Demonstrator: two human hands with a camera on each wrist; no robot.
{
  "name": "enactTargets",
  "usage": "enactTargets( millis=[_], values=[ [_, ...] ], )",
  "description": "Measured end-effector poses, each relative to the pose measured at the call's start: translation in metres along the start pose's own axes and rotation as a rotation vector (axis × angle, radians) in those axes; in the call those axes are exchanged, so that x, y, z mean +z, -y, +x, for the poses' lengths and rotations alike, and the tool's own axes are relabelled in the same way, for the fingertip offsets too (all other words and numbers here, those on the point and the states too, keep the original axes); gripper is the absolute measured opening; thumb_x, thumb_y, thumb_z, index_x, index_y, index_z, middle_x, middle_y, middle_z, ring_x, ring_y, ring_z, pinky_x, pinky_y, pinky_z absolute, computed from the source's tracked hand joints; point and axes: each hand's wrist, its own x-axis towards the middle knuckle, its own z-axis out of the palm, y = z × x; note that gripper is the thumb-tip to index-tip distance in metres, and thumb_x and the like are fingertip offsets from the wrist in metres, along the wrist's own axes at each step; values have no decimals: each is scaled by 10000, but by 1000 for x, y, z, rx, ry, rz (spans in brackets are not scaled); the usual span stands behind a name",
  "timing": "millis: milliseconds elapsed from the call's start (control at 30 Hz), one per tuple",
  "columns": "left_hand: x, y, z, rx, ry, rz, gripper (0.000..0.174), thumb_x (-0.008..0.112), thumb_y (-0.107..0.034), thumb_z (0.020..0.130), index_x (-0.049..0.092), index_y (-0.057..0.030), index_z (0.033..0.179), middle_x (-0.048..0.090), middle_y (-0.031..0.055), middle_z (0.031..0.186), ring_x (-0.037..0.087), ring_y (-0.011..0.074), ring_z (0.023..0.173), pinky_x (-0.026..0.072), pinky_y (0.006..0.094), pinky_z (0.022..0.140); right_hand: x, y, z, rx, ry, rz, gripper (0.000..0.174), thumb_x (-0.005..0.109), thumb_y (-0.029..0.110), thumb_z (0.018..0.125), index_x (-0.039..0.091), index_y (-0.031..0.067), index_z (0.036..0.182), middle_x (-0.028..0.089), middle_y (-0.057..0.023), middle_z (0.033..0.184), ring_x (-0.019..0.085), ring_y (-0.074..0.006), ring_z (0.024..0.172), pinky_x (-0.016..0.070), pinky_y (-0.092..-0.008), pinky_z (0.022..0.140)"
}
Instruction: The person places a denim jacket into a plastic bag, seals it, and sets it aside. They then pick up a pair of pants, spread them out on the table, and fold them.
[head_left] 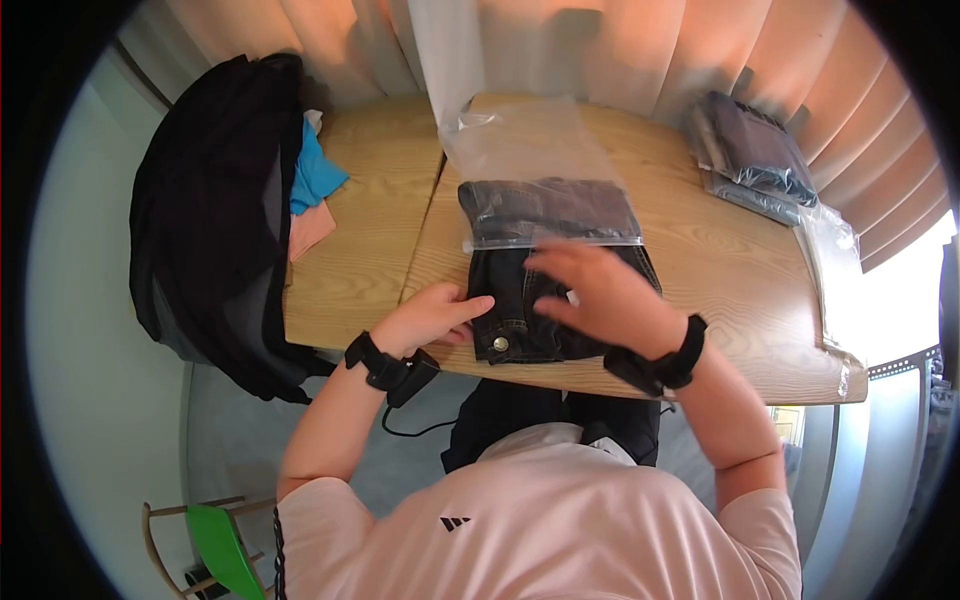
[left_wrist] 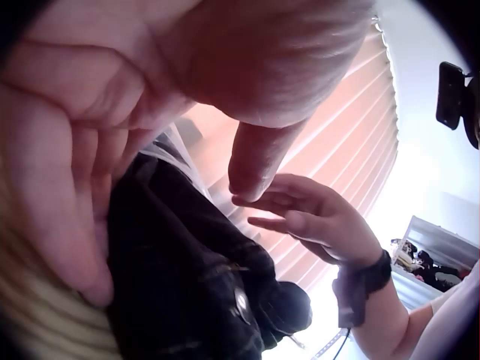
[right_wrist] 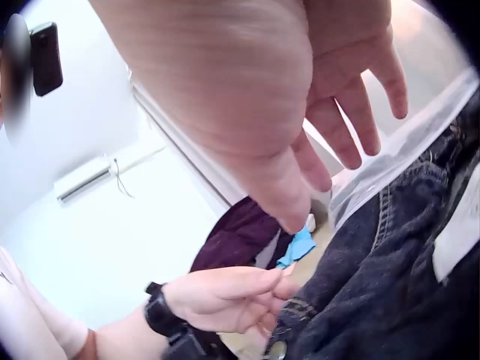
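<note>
Folded dark denim jeans (head_left: 505, 285) lie in front of me, their far part inside a clear plastic bag (head_left: 540, 145). The bag's white slider edge crosses over the denim. At the jeans' left side my left hand (head_left: 428, 318) touches the edge, its fingers (left_wrist: 56, 225) along the side and the thumb raised apart. A metal button (head_left: 500, 344) shows at the near left corner. My right hand (head_left: 610, 295) is over the jeans near the bag's mouth, fingers spread and holding nothing. A white tag (right_wrist: 459, 229) on the denim is partly hidden by it in the head view.
Bagged folded garments (head_left: 755, 150) are stacked at the back right, with more clear plastic bags (head_left: 830, 260) along the right edge. A dark garment pile (head_left: 215, 210) and blue cloth (head_left: 316, 170) sit at left. A seam divides the wooden table (head_left: 365, 220).
</note>
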Motion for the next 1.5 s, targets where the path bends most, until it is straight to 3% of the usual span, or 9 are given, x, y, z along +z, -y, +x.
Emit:
enactTargets(
  millis=[100, 200, 333, 467, 533, 800, 1033, 1167, 1500],
  values=[
    [33, -11, -13, 138, -116, -127, 491, 582, -438, 898, 553, -3, 1123, 634, 72, 1020, 611, 129, 874, 494, 258, 765, -3, -5, 14, -3, -94, -271, 386, 669, 167, 765, 546, 6, 1094, 594, -167, 1059, 597, -320, 982, 495, -377, 846],
    [62, -17, -7, 285, -270, -284, 447, 647, -342, 876, 540, 7, 1134, 635, 71, 1006, 604, 117, 863, 489, 258, 765, 18, -7, 36, 200, 151, -734, 254, 595, 67, 777, 540, 8, 1017, 622, -164, 989, 656, -250, 890, 555, -316, 651],
    [87, -14, 26, 435, -270, -517, 372, 686, -87, 818, 523, 9, 1139, 632, 60, 963, 613, 140, 889, 502, 284, 762, 15, -2, 58, 201, 263, -647, 160, 655, 83, 730, 671, 29, 879, 678, -130, 891, 669, -238, 862, 541, -289, 689],
    [99, -9, 42, 507, -224, -818, 340, 650, -43, 819, 513, -1, 1128, 626, 67, 989, 615, 153, 914, 508, 290, 766, 3, 1, 61, 167, 350, -680, 144, 671, 83, 713, 692, 40, 849, 679, -124, 904, 674, -234, 828, 540, -291, 684],
    [107, -19, 36, 521, -345, -909, 339, 621, -19, 822, 495, -15, 1136, 614, 67, 1031, 609, 149, 934, 503, 298, 799, 1, 0, 53, 159, 196, -650, 161, 685, 77, 694, 686, 35, 849, 678, -121, 888, 677, -234, 814, 540, -288, 673],
    [109, -35, 32, 649, -441, -748, 321, 590, 0, 836, 491, -12, 1141, 598, 60, 1041, 591, 131, 924, 478, 269, 784, -15, 25, 37, -101, 175, -665, 113, 611, 87, 735, 628, 17, 822, 641, -109, 760, 671, -247, 723, 532, -312, 588],
    [119, -33, 25, 771, -493, -584, 371, 575, 38, 824, 477, -6, 1179, 578, 59, 1059, 554, 89, 914, 465, 248, 787, -55, 41, 38, 70, 248, -724, 163, 660, 106, 685, 608, 21, 814, 638, -100, 763, 666, -269, 707, 528, -329, 603],
    [129, -51, 15, 824, -659, -399, 300, 576, -17, 809, 504, 50, 1093, 601, 113, 915, 569, 142, 820, 469, 290, 723, -58, 46, 50, -106, -75, -562, 217, 647, 86, 673, 556, 13, 855, 598, -108, 806, 634, -260, 766, 519, -348, 589],
    [144, -57, 18, 853, -628, -270, 199, 624, -10, 816, 575, 34, 1004, 638, 55, 849, 602, 114, 748, 461, 266, 624, -52, 63, 78, -60, 192, -697, 141, 642, -27, 589, 631, 10, 725, 602, -142, 752, 633, -287, 730, 539, -333, 626]
  ],
)
